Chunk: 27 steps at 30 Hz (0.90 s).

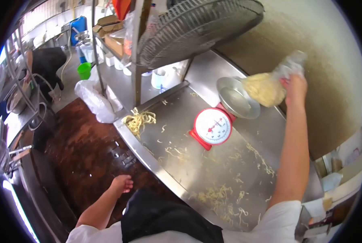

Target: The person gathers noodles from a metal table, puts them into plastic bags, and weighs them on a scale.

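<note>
My right hand (295, 86) grips the gathered neck of a clear plastic bag of noodles (264, 88), raised at the right by the wall. The bag's lower end is beside the metal pan (234, 95) of a red scale, overlapping its rim in view; whether they touch I cannot tell. The scale's white dial (213, 126) faces me. Over the floor, away from the table, my left hand (121, 184) hangs with its fingers curled in and nothing visible in them. Loose noodles (217, 198) lie scattered on the steel table (189, 162).
A large fan (197, 32) hangs over the table's far side. A noodle clump (138, 121) sits at the left edge, near a white plastic bag (96, 99). Beyond are a green bucket (84, 71) and a bent-over person in dark clothes (47, 67). The brown floor (79, 137) looks wet.
</note>
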### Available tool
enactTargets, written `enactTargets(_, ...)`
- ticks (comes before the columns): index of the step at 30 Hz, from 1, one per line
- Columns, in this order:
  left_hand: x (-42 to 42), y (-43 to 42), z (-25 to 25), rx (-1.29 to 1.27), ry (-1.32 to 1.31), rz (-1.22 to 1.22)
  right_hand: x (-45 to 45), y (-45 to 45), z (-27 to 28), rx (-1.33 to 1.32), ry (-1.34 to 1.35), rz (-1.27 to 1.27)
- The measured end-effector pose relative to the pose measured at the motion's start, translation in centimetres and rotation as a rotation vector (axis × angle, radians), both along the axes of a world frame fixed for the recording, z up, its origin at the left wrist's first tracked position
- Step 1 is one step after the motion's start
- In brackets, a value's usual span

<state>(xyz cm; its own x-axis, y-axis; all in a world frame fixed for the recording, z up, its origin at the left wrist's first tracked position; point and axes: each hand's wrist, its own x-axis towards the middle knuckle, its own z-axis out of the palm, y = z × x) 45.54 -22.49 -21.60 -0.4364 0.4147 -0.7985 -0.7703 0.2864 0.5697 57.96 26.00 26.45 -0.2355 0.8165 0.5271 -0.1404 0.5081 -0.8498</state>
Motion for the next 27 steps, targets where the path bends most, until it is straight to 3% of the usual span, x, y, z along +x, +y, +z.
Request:
enactTargets(2,0.7,-1.9,-3.1,-0.075,0.022,-0.126,-0.6,4.2,-2.4,0.041,-0.204,0.104)
enactTargets(5,0.3,-3.9,-6.6,-0.214,0.142,-0.329,-1.5,0.3,-5.5,-0.124,-0.328,0.251)
enactTargets(8,-1.0,-5.3,-8.4,-0.402,0.292,-0.577,-1.1,-4.2,-8.7,0.029,-0.47,0.183)
enactTargets(9,-1.5,-5.5,-8.6,-0.396,0.274,-0.558,-0.6,-4.3,-10.6,0.215,-0.469,0.096)
enactTargets(12,-3.2,-5.9,-9.1,-0.387,0.243,-0.493,2.4,-6.7,-12.3,0.256,-0.52,0.197)
enactTargets(15,-4.6,-5.1,-8.4,-0.394,0.264,-0.417,5.6,-6.2,-12.6,0.442,-0.702,0.01)
enactTargets(19,-6.0,-4.2,-8.9,-0.367,0.285,-0.409,10.2,0.2,-14.5,0.228,-0.545,-0.141)
enactTargets(22,-5.9,-3.6,-8.3,-0.356,0.273,-0.373,14.6,7.1,-15.9,0.362,-0.503,-0.423)
enactTargets(24,-5.2,-4.5,-7.9,-0.354,0.264,-0.309,16.8,9.0,-15.6,0.292,-0.516,-0.555)
enactTargets(27,-3.5,-7.1,-9.1,-0.404,0.204,-0.231,18.7,13.2,-16.0,0.31,-0.794,-0.759)
